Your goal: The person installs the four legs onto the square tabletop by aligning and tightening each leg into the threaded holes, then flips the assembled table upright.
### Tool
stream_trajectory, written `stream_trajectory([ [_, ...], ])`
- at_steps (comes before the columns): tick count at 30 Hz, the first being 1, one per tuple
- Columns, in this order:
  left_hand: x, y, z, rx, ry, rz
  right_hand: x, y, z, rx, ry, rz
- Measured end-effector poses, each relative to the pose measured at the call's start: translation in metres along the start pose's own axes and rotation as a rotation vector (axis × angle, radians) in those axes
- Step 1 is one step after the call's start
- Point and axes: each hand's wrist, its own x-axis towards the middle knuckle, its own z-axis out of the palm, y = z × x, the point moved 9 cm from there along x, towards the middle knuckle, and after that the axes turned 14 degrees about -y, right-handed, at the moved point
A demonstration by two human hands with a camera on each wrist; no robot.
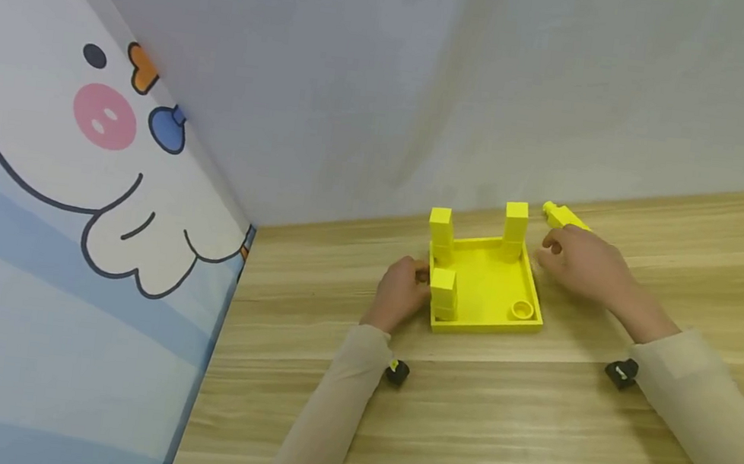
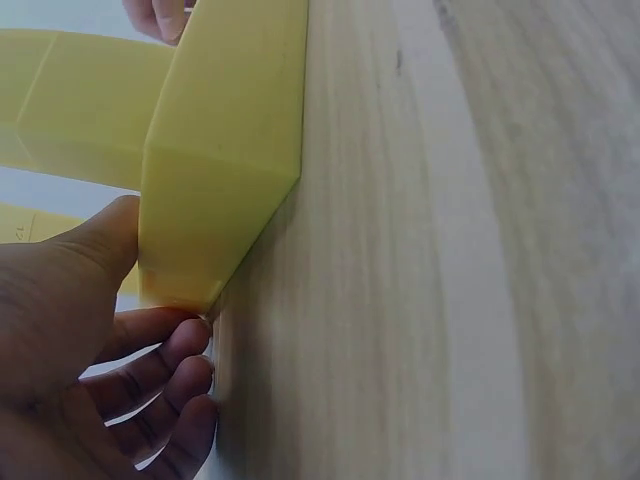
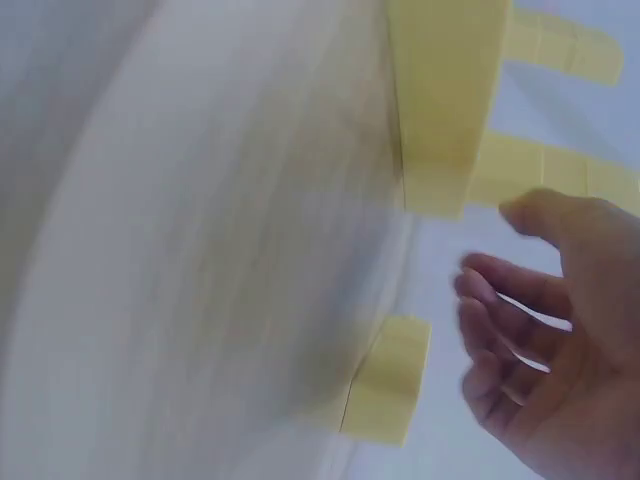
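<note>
Lying block (image 1: 563,215): on the table (image 1: 494,430), just past the right hand (image 1: 582,264) at its 11 o'clock, and at 1 o'clock from the tray (image 1: 480,279); long axis runs 10 to 4, knob (image 1: 548,207) at the 10 end, other end hidden by the hand
Nearer hand: the right; the left is across the tray
Right hand: fingers loosely bent, thumb apart, holding nothing
Left hand (image 1: 399,292): thumb and forefinger pinching the tray's 9 o'clock side
Ring (image 1: 522,310): round, hollow, in the tray's 4 o'clock corner, about 6 to 7 from the block
Posts (image 1: 515,221): three, square, seamed, upright at 8, 10 and 1
Yellow stuff: smooth, plastic-looking
Table: streaky wood grain
</note>
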Motion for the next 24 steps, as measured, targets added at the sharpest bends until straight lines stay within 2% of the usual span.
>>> stream_trajectory([
  [4,-0.001,-0.002,0.000,-0.015,0.002,-0.009,-0.006,0.015,-0.017,-0.002,0.085,0.058],
  [9,-0.001,-0.001,0.000,-0.006,0.007,-0.008,-0.009,0.039,-0.025,-0.016,0.118,0.100],
  [17,-0.002,0.004,0.002,-0.023,-0.002,0.022,-0.009,0.065,-0.020,-0.052,0.055,0.151],
  [24,-0.001,0.008,0.004,-0.020,0.010,0.038,-0.009,0.074,-0.014,-0.076,-0.017,0.174],
])
